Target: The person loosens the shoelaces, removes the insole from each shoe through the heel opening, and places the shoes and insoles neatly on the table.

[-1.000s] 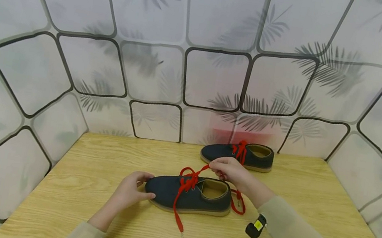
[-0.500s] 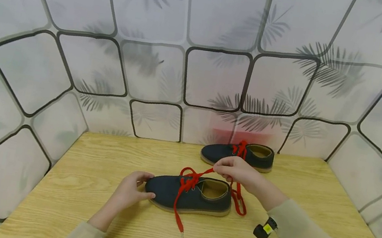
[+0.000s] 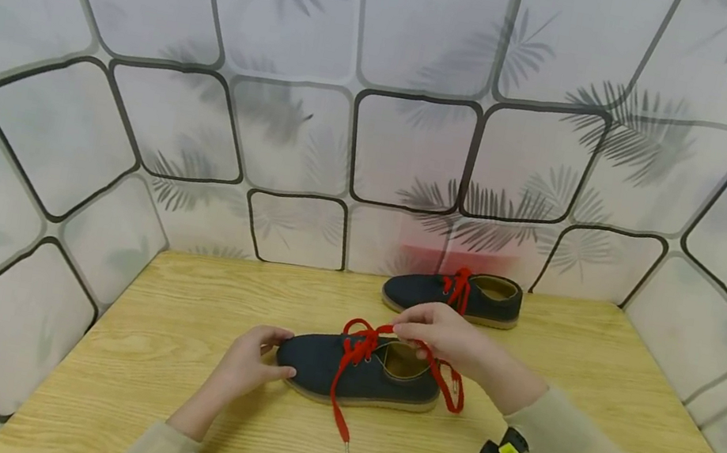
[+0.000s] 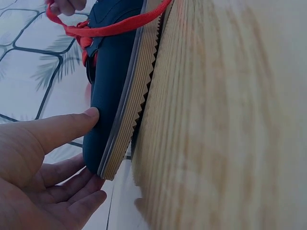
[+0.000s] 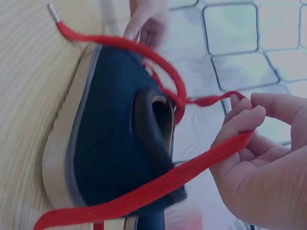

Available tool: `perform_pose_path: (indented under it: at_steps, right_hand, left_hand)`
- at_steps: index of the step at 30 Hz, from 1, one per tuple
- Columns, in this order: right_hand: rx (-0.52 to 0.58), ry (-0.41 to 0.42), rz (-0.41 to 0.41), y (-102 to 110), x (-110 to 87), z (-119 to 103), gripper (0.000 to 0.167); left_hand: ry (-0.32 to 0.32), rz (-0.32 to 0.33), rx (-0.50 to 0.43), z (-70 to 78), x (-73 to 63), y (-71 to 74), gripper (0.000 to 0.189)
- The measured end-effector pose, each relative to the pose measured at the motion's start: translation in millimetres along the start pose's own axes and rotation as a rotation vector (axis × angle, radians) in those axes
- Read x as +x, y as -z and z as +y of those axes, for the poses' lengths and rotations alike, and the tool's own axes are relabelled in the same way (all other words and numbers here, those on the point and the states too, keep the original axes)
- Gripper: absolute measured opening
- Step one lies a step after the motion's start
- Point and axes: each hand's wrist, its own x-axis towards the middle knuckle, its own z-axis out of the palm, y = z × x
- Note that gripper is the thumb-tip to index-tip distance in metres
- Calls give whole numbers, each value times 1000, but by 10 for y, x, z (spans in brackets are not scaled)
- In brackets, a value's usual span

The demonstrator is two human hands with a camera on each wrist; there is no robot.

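A dark blue lace-up shoe (image 3: 314,367) with a tan ridged sole lies on the table, toe to the left, in the head view. Around its toe, my left hand (image 3: 243,363) holds it, thumb on the near side and fingers at the tip and far side. My right hand (image 3: 452,342), above the shoe's opening, pinches the red shoelace (image 5: 206,160). From those fingers the lace runs to the knotted part over the tongue, and its loose length droops behind the heel. The lace's other end (image 3: 338,419) hangs over the near side onto the table, metal tip showing.
A matching blue shoe (image 3: 489,312) with red laces stands at the back of the wooden table (image 3: 177,307), against the patterned wall covering (image 3: 290,230). More of that covering rises on the left and right sides.
My right hand first drew the lace slightly right, then came back left and a bit lower, the lace still pinched. The left hand and the shoe stayed put.
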Motion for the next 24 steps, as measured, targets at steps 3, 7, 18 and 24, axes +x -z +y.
perform_pose_path:
  at_steps: [3,7,18,24]
  right_hand:
    - [10,-9,-16,-84,-44,-71,32]
    - [17,-27,-21,-217,-86,-143,32]
    - [49,79,-212,-581,-229,-268,41]
    - [1,137,-276,-733,-344,-396,43]
  left_hand:
    - [0,-1,0,7,-2,2,54]
    - [-1,-1,2,10,-1,2,54]
    - [3,-6,2,14,-6,6,54]
    - [0,-3,0,12,0,0,53]
